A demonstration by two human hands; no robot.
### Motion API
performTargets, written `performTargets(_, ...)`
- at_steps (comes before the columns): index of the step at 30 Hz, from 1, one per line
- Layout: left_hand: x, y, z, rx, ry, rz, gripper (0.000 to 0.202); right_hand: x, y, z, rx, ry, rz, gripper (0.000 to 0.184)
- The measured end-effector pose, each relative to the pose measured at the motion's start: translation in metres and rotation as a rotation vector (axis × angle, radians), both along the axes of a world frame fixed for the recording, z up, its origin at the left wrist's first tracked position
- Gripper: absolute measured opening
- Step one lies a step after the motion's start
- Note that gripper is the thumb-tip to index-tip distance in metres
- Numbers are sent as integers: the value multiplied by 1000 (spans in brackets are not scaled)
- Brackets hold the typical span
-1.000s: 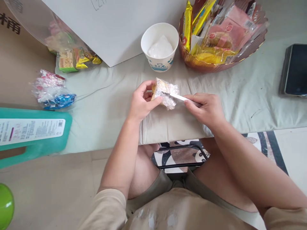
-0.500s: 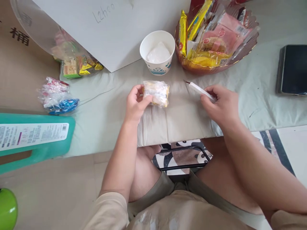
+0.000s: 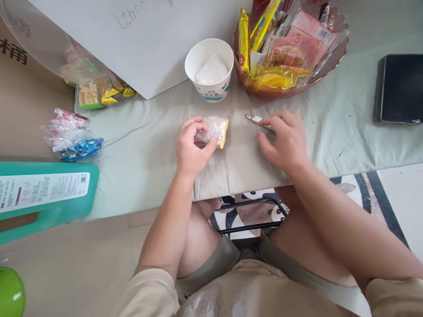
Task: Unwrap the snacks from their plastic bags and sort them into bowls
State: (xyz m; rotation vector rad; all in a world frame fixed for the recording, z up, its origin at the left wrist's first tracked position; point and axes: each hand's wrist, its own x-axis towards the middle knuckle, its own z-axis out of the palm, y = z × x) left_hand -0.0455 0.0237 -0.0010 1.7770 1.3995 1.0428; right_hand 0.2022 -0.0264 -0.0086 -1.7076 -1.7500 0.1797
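My left hand [image 3: 191,147] is closed round a small cake in clear wrapping [image 3: 216,130], held just above the pale green cloth [image 3: 139,145]. My right hand [image 3: 287,138] rests on the cloth to the right, fingers loosely bent over a small white knife [image 3: 256,119]. The knife's tip sticks out to the left of my fingertips and lies flat on the cloth.
A white paper cup [image 3: 209,70] with a crumpled wrapper inside stands behind the cake. A brown bowl of packaged snacks [image 3: 287,48] sits at the back right, a dark tablet [image 3: 398,88] at far right. Snack bags [image 3: 71,130] and a teal jug [image 3: 42,193] lie left.
The knife left the wrapped cake, moved right and came down onto the cloth. My left hand lowered the cake and wrapped more tightly round it.
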Motion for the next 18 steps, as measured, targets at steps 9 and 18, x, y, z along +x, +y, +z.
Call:
performTargets(9, 10, -2, 9, -380, -705, 113, 32, -23, 0, 2, 76, 157, 287, 25)
performTargets(18, 0, 4, 5, -329, -744, 275, 30, -28, -5, 3, -14, 150, 491, 35)
